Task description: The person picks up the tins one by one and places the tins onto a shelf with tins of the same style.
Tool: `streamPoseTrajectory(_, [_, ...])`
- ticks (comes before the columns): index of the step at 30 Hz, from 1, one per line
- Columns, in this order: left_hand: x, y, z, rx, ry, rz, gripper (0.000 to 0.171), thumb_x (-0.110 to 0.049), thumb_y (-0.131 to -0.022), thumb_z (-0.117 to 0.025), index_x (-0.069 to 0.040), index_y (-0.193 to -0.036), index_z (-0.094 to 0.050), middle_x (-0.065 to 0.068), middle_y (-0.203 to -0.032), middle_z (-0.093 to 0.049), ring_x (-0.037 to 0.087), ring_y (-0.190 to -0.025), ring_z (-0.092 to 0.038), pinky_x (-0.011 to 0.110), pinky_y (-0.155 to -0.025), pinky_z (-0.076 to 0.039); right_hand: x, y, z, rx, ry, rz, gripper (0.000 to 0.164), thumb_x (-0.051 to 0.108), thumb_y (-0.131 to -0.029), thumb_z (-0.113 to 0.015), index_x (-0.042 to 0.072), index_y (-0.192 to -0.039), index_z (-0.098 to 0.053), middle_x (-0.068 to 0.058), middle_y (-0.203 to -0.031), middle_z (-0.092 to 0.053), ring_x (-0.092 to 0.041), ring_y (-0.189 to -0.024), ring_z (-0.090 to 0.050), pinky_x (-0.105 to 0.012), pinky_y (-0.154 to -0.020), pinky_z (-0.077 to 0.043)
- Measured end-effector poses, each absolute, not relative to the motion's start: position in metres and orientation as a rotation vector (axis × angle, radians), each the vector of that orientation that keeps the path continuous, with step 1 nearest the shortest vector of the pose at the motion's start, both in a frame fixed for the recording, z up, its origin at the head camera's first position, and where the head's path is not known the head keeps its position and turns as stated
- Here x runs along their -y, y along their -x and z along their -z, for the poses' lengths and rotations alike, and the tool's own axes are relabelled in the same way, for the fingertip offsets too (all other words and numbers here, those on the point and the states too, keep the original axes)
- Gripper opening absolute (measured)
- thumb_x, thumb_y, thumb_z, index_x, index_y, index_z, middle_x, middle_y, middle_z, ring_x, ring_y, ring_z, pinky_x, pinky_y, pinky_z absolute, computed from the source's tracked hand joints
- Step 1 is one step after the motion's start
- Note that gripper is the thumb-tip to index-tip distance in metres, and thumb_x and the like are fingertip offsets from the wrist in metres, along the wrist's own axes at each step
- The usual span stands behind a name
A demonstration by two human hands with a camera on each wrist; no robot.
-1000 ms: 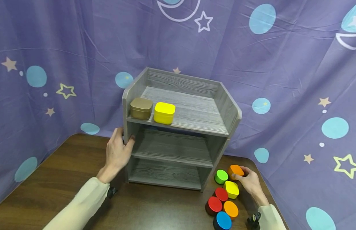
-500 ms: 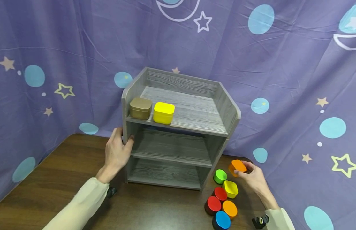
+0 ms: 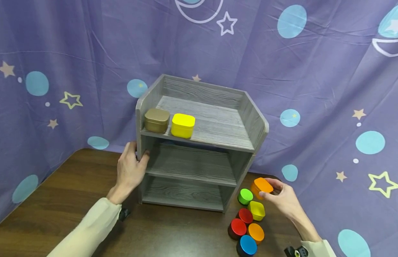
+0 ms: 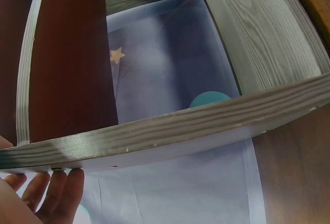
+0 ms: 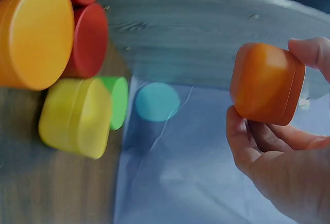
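Observation:
My left hand (image 3: 129, 170) grips the left side panel of a grey wooden shelf (image 3: 192, 175), thumb on the front edge and fingers behind the panel. In the left wrist view those fingers (image 4: 69, 195) press against the panel's outer face. My right hand (image 3: 283, 198) pinches an orange rounded-square box (image 3: 261, 187) between thumb and fingers, raised above the table right of the shelf. A gold box (image 3: 157, 121) and a yellow box (image 3: 183, 126) stand side by side on the top shelf, near its left front. Nearest to my right hand is a second yellow box (image 3: 256, 210) on the table.
Round containers cluster on the table (image 3: 173, 232) right of the shelf: a green one (image 3: 245, 196), two red ones, of which one is the front red container (image 3: 237, 228), an orange one (image 3: 256, 233) and a blue one (image 3: 247, 245). A purple patterned curtain (image 3: 317, 107) hangs behind.
My right hand has lifted the orange box off the table, tilting it, and then brought it slightly left. My left hand keeps its grip on the shelf.

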State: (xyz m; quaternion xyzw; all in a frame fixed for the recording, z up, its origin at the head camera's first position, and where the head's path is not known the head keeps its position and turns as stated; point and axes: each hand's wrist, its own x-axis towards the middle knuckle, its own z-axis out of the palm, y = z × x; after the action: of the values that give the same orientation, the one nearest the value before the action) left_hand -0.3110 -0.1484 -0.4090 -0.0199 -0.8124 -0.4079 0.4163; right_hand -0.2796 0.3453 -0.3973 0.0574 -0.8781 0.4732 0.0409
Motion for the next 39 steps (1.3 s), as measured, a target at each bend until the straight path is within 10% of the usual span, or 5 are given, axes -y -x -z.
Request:
streamPoseTrajectory(19, [0.149, 0.311, 0.41, 2.034, 0.045, 1.03, 0.026, -0.013, -0.094, -0.07, 0.004, -0.112, -0.063, 0.022, -0.099, -0.063, 0.051, -0.086, -0.063, 0.064, -0.075, -0.046, -0.299, 0.246, 0.351, 2.599, -0.772, -1.693, 0.054, -0.001, -0.095, -0.076, -0.02, -0.142, -0.055, 0.013, -0.118, -0.076, -0.007, -0.102, -0.077, -0.018, -0.092, -0.061])
streamPoseTrajectory(30, [0.15, 0.311, 0.411, 2.034, 0.033, 1.028, 0.026, -0.014, -0.094, -0.07, 0.004, -0.111, -0.063, 0.022, -0.098, -0.062, 0.054, -0.086, -0.064, 0.065, -0.074, -0.046, -0.259, 0.245, 0.321, 2.587, -0.983, -1.569, 0.052, 0.008, -0.095, -0.079, -0.008, -0.141, -0.062, -0.026, -0.124, -0.074, -0.012, -0.101, -0.075, -0.022, -0.094, -0.061])
streamPoseTrajectory(39, [0.149, 0.311, 0.412, 2.023, 0.052, 1.023, 0.025, -0.014, -0.095, -0.07, 0.004, -0.111, -0.063, 0.022, -0.099, -0.063, 0.052, -0.084, -0.063, 0.064, -0.071, -0.046, -0.229, 0.252, 0.283, 2.578, -1.055, -1.525, 0.054, 0.006, -0.091, -0.076, -0.007, -0.142, -0.062, -0.027, -0.123, -0.072, -0.018, -0.097, -0.074, -0.024, -0.09, -0.062])
